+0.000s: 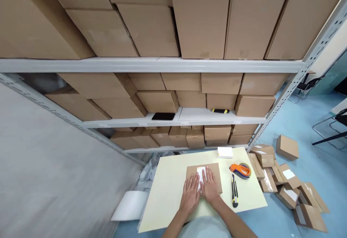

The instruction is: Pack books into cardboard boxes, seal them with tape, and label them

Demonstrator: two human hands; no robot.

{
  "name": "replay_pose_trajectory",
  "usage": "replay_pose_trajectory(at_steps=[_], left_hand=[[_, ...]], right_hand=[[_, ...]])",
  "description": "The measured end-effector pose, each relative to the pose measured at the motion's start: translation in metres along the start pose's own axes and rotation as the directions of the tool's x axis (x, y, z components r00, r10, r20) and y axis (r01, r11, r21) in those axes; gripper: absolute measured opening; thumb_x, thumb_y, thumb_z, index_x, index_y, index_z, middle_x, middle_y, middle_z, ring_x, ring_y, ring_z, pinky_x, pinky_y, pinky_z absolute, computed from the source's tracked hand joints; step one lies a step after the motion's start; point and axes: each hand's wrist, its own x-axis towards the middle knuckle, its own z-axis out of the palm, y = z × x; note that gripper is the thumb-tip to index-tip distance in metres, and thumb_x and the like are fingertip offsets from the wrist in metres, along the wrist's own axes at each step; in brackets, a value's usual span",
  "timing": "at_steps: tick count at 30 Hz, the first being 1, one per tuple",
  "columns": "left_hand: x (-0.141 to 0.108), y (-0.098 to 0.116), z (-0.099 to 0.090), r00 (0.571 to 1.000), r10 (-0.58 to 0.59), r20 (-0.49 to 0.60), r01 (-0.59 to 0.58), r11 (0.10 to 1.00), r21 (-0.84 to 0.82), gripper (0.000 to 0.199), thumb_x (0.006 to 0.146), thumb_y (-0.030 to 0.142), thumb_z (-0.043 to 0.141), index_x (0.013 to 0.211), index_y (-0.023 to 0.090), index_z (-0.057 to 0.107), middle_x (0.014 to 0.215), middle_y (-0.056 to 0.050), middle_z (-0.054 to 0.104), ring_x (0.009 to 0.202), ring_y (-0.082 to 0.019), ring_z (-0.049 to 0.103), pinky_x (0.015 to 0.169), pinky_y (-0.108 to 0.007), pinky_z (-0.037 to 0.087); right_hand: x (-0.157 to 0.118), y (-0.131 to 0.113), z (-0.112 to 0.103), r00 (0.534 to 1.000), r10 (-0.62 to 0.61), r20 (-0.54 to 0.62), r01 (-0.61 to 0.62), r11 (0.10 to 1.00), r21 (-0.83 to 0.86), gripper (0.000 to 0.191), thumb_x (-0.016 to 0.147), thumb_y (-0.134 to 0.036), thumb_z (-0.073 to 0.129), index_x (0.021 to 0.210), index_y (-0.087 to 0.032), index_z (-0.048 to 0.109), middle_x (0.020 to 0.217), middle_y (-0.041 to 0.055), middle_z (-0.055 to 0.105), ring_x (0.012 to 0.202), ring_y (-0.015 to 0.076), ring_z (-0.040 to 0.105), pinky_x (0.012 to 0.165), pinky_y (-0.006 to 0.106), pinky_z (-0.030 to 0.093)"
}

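Both hands (190, 194) on apparent label (200, 170)

Free tabletop (168, 180) left of carton (191, 169); cutter (234, 191), tape dispenser (240, 170) obstruct right; shelf (162, 123) ahead

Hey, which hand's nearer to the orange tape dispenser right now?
Right. The right hand lies flat on the cardboard, left of the orange tape dispenser; the left hand is farther left, beyond the right hand.
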Motion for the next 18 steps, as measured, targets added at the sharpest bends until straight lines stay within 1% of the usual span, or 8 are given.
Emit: replay_pose_trajectory(at_steps=[3, 7, 10, 14, 18], left_hand=[[-0.003, 0.0, 0.004, 1.0, -0.005, -0.02, 0.006, 1.0, 0.027, 0.066, 0.111, 0.029, 0.043, 0.176, 0.029, 0.039, 0.178, -0.003, 0.048, 0.162, -0.029, 0.05, 0.132, -0.049, 0.036], [-0.006, 0.0, 0.009, 0.999, -0.01, -0.04, 0.012, 0.999, 0.052, 0.069, 0.108, 0.025, 0.043, 0.177, 0.031, 0.037, 0.178, -0.001, 0.047, 0.161, -0.028, 0.051, 0.131, -0.049, 0.039], [-0.007, 0.0, 0.009, 0.999, -0.032, -0.019, 0.033, 0.998, 0.05, 0.07, 0.107, 0.024, 0.044, 0.176, 0.033, 0.036, 0.178, 0.0, 0.047, 0.161, -0.028, 0.052, 0.13, -0.05, 0.041], [-0.005, 0.002, 0.005, 0.998, -0.055, 0.033, 0.053, 0.997, 0.051, 0.067, 0.108, 0.026, 0.044, 0.174, 0.032, 0.042, 0.178, -0.001, 0.046, 0.161, -0.029, 0.052, 0.131, -0.051, 0.042], [-0.004, 0.003, 0.004, 0.997, -0.065, 0.031, 0.063, 0.996, 0.063, 0.065, 0.107, 0.025, 0.045, 0.172, 0.029, 0.049, 0.177, -0.001, 0.046, 0.16, -0.028, 0.053, 0.131, -0.05, 0.043]], right_hand=[[0.0, 0.004, 0.002, 0.999, -0.019, -0.029, 0.019, 1.0, 0.024, 0.067, 0.117, -0.047, 0.036, 0.178, -0.019, 0.033, 0.186, 0.0099, 0.021, 0.174, 0.0321, 0.028, 0.14, 0.051, 0.031], [-0.001, 0.007, 0.006, 0.999, -0.04, -0.031, 0.041, 0.998, 0.053, 0.067, 0.116, -0.045, 0.036, 0.179, -0.022, 0.032, 0.186, 0.0064, 0.02, 0.174, 0.0306, 0.027, 0.141, 0.051, 0.032], [-0.001, 0.008, 0.007, 0.998, -0.04, -0.04, 0.043, 0.996, 0.073, 0.067, 0.116, -0.047, 0.036, 0.179, -0.022, 0.032, 0.186, 0.0059, 0.018, 0.175, 0.0304, 0.026, 0.141, 0.05, 0.031], [-0.001, 0.008, 0.007, 0.998, -0.042, -0.047, 0.046, 0.995, 0.084, 0.068, 0.117, -0.049, 0.035, 0.178, -0.021, 0.033, 0.186, 0.0066, 0.018, 0.174, 0.0312, 0.026, 0.141, 0.051, 0.031], [0.0, 0.01, 0.011, 0.998, -0.034, -0.052, 0.039, 0.995, 0.092, 0.065, 0.117, -0.049, 0.034, 0.178, -0.027, 0.032, 0.186, 0.0025, 0.02, 0.174, 0.0308, 0.026, 0.141, 0.052, 0.033]])
